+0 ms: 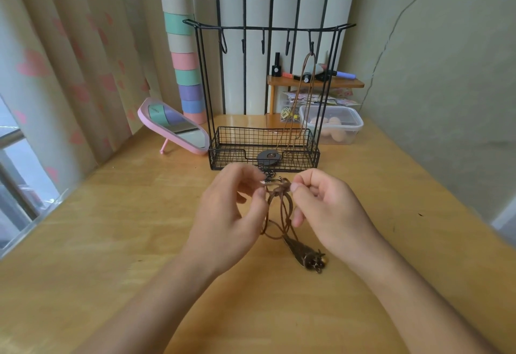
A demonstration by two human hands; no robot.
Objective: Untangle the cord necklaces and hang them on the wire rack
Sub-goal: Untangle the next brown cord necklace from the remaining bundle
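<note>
Cord necklaces [279, 208], knotted, are pinched between the left hand [237, 211] and right hand [326, 208] above the table [111, 242].

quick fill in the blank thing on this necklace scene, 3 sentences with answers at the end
1. The left hand and right hand both pinch the knot of a tangled cord that is ____ in colour.
2. One necklace already hangs from the ____ hook of the wire rack.
3. The mirror standing left of the rack has a ____ frame.

Missing words: brown; rightmost; pink
</note>
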